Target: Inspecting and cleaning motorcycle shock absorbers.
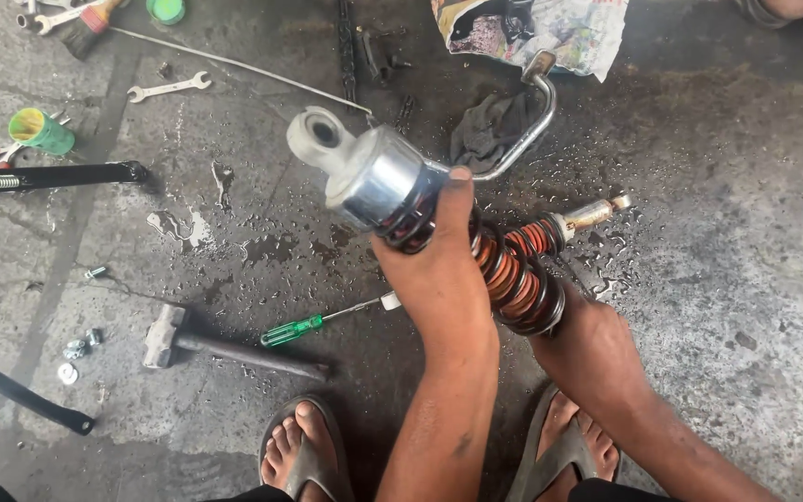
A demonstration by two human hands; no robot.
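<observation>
My left hand (439, 265) grips a shock absorber (369, 177) just below its chrome upper cover, thumb up along the coil, holding it tilted with the mounting eye toward the upper left. Its coil spring runs dark near the cover and orange lower down (513, 279). My right hand (583, 339) holds the lower end of the coils, its fingers hidden behind them. A second orange-coiled part with a metal rod end (587, 216) sticks out to the right behind; whether it is a separate shock absorber I cannot tell.
On the wet concrete floor (727, 232) lie a hammer (178, 339), a green-handled screwdriver (295, 329), a wrench (169, 87), a green cup (41, 130), a black bar (48, 175), loose nuts (81, 344), a bent chrome tube (536, 116), a dark rag (490, 125) and newspaper (532, 28). My sandalled feet (304, 455) are below.
</observation>
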